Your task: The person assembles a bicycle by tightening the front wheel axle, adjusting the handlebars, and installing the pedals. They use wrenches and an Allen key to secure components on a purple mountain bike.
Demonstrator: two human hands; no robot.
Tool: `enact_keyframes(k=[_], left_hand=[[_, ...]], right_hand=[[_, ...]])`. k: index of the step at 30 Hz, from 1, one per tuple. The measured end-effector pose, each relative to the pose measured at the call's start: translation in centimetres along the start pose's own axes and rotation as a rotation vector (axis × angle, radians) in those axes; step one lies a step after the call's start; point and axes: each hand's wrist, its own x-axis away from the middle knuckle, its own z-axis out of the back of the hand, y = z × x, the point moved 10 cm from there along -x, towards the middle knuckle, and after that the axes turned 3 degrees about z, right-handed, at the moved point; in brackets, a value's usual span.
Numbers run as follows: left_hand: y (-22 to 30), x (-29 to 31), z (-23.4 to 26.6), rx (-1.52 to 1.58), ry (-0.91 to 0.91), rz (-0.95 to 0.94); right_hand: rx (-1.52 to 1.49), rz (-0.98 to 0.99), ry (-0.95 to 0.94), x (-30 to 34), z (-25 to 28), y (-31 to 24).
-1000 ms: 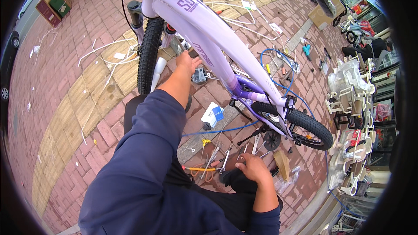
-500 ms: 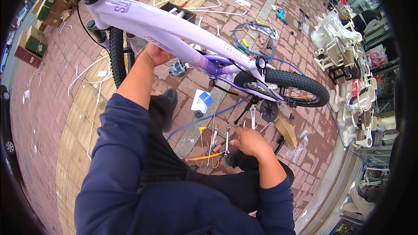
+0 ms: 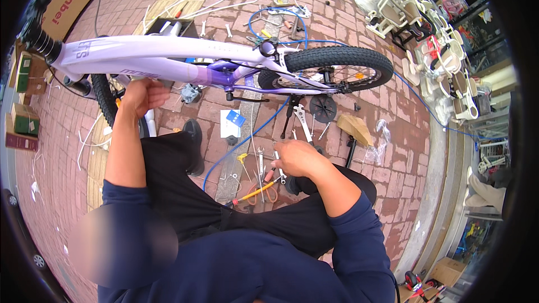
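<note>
A pale purple bicycle frame (image 3: 157, 50) lies across the view in front of me, with a knobby black rear tyre (image 3: 348, 56) at its right end. My left hand (image 3: 146, 96) is just below the lower frame tube, fingers stretched out and holding nothing; whether it touches the tube I cannot tell. Low over the paving, my right hand (image 3: 300, 158) has its fingers bent around a combination wrench (image 3: 281, 173), partly covered by the fingers. Beside it lie a yellow-handled tool (image 3: 241, 158), another wrench (image 3: 260, 160) and an orange-yellow rod (image 3: 258, 192).
A large open-end wrench (image 3: 303, 120) and a black disc (image 3: 323, 109) lie beyond my right hand. A blue hose (image 3: 247, 145) crosses the paving. Brown cardboard (image 3: 355, 129) and clear plastic (image 3: 382, 134) lie to the right. White child seats (image 3: 393, 11) are piled at far right.
My left hand has come away from behind the frame tube and its fingers now show. My right hand has moved onto the wrench. The view has shifted, and the frame sits farther left.
</note>
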Motion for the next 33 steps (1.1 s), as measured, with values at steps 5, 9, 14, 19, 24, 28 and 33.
enact_keyframes(k=[5, 9, 14, 19, 24, 28, 33], left_hand=[[0.5, 2.6, -8.6, -0.666, -0.230, -0.096], [2.9, 2.8, -14.8, -0.700, -0.309, -0.322], [4.3, 2.6, -18.9, -1.088, -0.230, -0.545], [3.3, 3.2, -22.3, -1.272, -0.255, -0.541], [-5.0, -1.3, -24.4, -1.335, -0.425, -0.301], [-16.3, -11.1, -20.1, -1.461, -0.377, -0.063], [-17.1, -24.2, -10.7, -1.477, 0.203, -0.476]], right_hand=[[0.019, -0.034, -0.036, -0.8, -0.5, 0.0], [-0.007, -0.084, -0.102, -1.3, -1.7, 0.5], [-0.173, -0.127, -0.155, -4.3, -6.4, 5.9], [-0.002, -0.301, -0.184, -9.0, -14.3, 19.5], [-0.203, -0.779, 0.039, -6.5, -19.3, 33.5], [-0.272, -0.897, 0.198, -6.0, -21.3, 38.1], [-0.197, -0.922, 0.190, -7.3, -23.8, 40.5]])
